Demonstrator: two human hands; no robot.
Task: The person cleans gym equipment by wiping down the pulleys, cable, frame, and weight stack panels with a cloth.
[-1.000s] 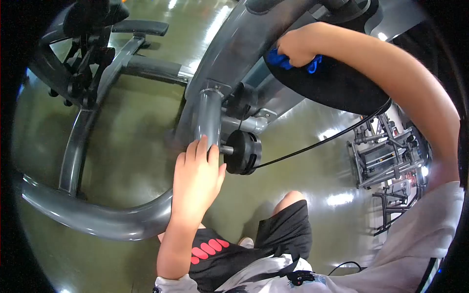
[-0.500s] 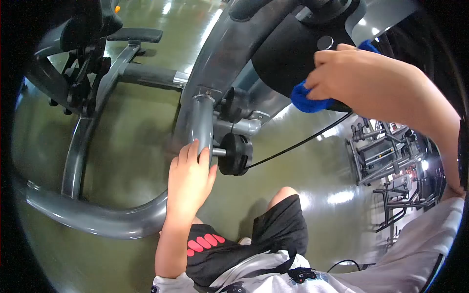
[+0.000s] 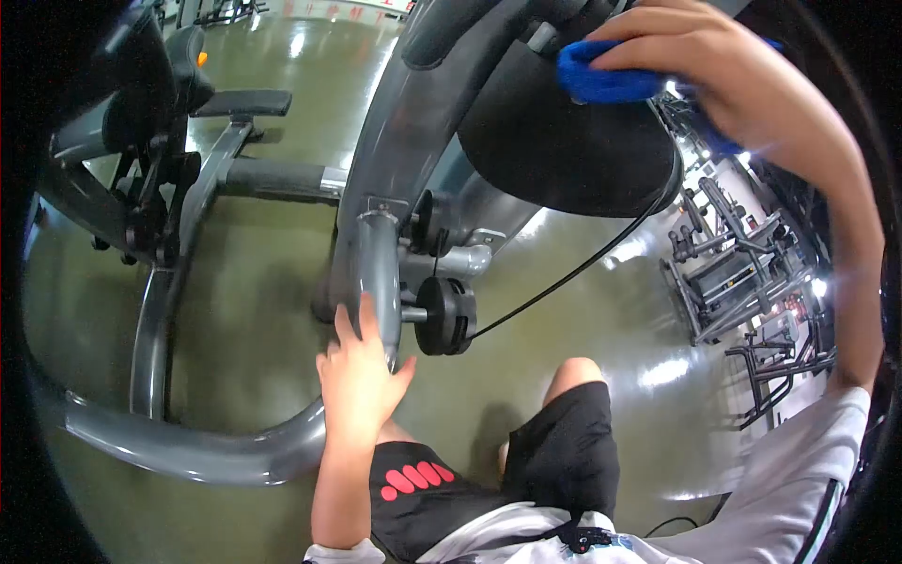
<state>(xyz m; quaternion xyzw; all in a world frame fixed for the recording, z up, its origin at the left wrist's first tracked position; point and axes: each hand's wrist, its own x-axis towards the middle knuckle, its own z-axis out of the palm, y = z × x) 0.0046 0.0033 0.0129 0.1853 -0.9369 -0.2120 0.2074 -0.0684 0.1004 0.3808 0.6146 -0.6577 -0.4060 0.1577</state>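
Note:
A blue cloth is bunched in my right hand, whose fingers curl over it. The cloth lies by the upper edge of a large black disc-shaped cover on the gym machine. My left hand rests with its fingers spread on the grey metal tube of the frame. Right of that tube sits a black pulley, from which a black cable runs up to the disc cover.
A curved grey base tube runs along the floor at the left. Behind it stands a padded seat part with black joints. More gym machines stand at the right. My knee is just below the pulley.
My right hand has moved up with the blue cloth, from the lower part of the disc cover to its upper edge. My left hand has slid slightly down, its fingers spreading wider.

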